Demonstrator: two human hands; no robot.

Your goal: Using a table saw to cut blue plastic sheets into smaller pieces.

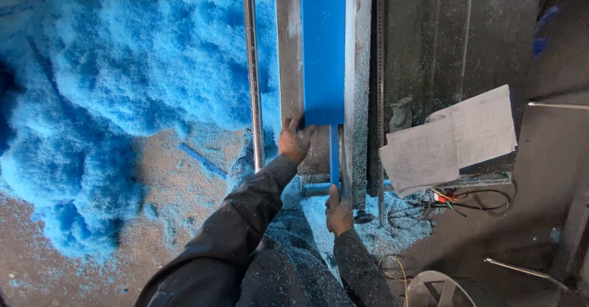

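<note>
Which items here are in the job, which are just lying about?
In hand:
blue board, left hand at its end
narrow blue strip, right hand at its base
metal guide rail

Lying about:
blue shavings pile
paper sheets
cables

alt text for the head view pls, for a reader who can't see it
Seen from above, a person's left hand presses on the near end of a long flat blue plastic panel lying in a grey metal machine bed, while the right hand grips a narrow blue bar below it. A big heap of blue plastic shavings fills the left; dusty paper sheets lie right.
</note>
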